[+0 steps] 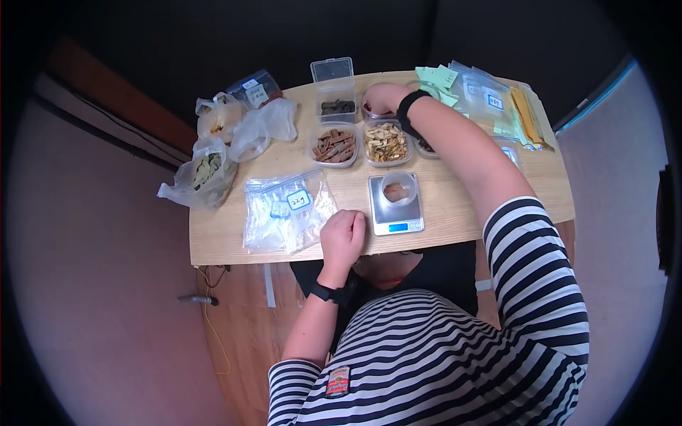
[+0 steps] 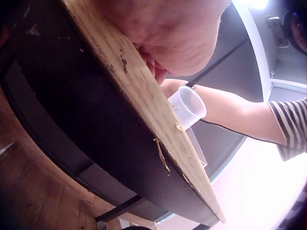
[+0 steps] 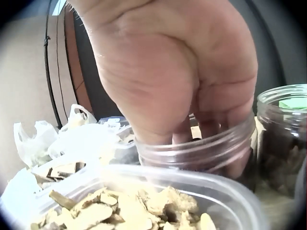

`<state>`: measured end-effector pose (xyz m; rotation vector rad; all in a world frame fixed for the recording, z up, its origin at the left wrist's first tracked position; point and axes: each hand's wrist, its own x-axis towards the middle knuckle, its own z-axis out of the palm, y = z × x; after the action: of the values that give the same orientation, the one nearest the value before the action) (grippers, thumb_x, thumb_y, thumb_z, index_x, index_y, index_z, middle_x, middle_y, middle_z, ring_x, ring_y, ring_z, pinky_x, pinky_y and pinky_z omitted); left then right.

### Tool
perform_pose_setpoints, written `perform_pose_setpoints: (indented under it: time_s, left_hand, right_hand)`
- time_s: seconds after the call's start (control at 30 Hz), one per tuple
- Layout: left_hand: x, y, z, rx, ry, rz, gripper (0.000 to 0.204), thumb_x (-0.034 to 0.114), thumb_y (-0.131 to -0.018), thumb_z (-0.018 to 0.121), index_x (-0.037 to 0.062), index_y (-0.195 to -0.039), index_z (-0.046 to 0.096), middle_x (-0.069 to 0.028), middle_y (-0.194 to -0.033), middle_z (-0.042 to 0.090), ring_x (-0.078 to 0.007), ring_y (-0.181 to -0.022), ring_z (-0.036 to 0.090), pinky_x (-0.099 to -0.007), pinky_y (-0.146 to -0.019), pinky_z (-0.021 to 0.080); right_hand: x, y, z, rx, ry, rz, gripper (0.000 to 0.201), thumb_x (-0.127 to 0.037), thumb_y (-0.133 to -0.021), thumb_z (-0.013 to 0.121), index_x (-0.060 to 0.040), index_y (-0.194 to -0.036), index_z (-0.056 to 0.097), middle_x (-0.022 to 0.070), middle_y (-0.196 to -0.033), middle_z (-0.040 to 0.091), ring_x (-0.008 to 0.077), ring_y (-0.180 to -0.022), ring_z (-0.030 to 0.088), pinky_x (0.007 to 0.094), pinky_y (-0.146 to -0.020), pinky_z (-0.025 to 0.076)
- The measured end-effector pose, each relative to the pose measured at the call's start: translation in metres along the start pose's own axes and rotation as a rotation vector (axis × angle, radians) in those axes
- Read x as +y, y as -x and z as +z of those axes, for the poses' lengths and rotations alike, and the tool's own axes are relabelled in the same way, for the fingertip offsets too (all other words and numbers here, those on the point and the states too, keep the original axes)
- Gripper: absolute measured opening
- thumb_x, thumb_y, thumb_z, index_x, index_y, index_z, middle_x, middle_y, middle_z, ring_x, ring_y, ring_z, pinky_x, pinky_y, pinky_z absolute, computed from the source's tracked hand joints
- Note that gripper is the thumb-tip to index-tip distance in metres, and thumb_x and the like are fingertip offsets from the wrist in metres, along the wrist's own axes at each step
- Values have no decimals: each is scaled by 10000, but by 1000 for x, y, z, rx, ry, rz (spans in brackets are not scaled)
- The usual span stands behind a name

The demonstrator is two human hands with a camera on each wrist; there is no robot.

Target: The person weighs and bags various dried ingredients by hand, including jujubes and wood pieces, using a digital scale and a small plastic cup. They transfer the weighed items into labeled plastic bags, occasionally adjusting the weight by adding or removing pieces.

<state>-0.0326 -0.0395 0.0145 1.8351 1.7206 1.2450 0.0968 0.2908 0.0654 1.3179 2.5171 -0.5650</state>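
Note:
In the head view my right hand (image 1: 384,99) reaches down into a clear jar (image 1: 367,112) with dark red contents. The right wrist view shows the fingers inside the jar's threaded rim (image 3: 163,154); I cannot tell whether the fingertips pinch anything. My left hand (image 1: 342,237) rests curled at the table's front edge, with nothing seen in it. Right of it stands a digital scale (image 1: 396,227) with a lit display, bearing a small clear plastic cup (image 1: 399,189) that holds some brownish pieces.
Tubs of brown bark strips (image 1: 334,146) and pale dried slices (image 1: 386,144) stand before the jar. A lidded box (image 1: 337,108) holds dark pieces. Zip bags (image 1: 284,213), one labelled 22 g, lie left; filled plastic bags (image 1: 206,174) sit farther left. Green papers (image 1: 437,77) lie back right.

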Motion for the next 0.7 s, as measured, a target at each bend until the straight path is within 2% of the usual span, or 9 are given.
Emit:
perform_pose_setpoints:
  time_s: [0.07,0.17,0.37,0.47,0.7]
  left_hand:
    - [-1,0,1,1,-5,8,190,142,-944,619,7,-822,677,-167,-746,619,-363,-714,614,-438,-656,488]
    - [-1,1,2,5,-10,7,193,144,-946,619,7,-822,677,-167,-751,622,-363,-716,616,-439,-658,489]
    - [-1,1,1,6,-7,3,196,140,-946,616,7,-814,674,-169,-745,618,-362,-715,617,-439,-658,489]
    - [-1,1,2,7,-6,3,196,137,-944,616,6,-809,671,-169,-735,613,-361,-711,616,-441,-656,488]
    - [0,0,2,3,-23,12,192,132,-939,617,5,-804,669,-169,-729,610,-361,-703,613,-442,-649,485]
  right_hand:
    - [-4,-2,0,62,87,-12,308,-182,-760,765,-21,-1022,772,203,-999,743,349,-889,725,438,-779,566]
    - [-14,4,-4,5,88,79,276,-166,-772,751,-26,-1008,778,218,-1011,736,370,-913,724,447,-797,570]
    - [-3,-4,0,6,133,14,269,-181,-810,709,-18,-1014,777,224,-1023,735,370,-916,720,436,-784,565]
    - [6,-10,6,72,72,-16,298,-190,-801,716,-11,-1034,769,211,-1021,740,358,-908,722,441,-766,558]
    - [8,6,-2,-3,-45,-43,334,-211,-783,736,-43,-1071,760,192,-1008,747,349,-894,722,440,-758,556]
